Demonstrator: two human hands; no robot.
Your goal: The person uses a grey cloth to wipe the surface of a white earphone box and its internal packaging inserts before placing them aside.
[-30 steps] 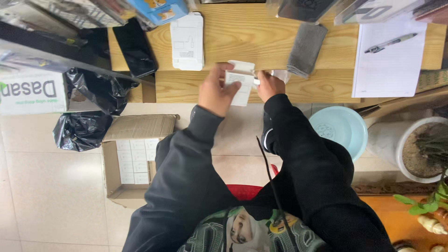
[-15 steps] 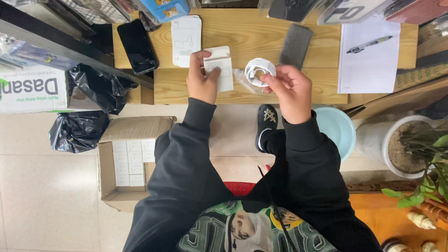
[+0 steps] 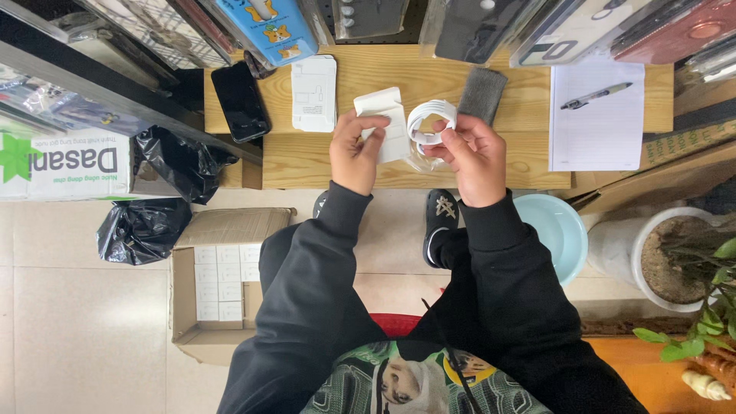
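Coiled white cable (image 3: 429, 123) already out of small white cardboard box (image 3: 386, 125), pinched in right hand (image 3: 474, 157). Box clasped in left hand (image 3: 354, 152), both above near edge of wooden table (image 3: 307, 157). Repacking, or unwinding, not begun.

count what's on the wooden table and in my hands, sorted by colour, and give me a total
White: 4 – box, small carton in left hand, coiled cable in right hand, paper
Black: 1 – phone
Grey: 2 – cloth, pen
Total: 7
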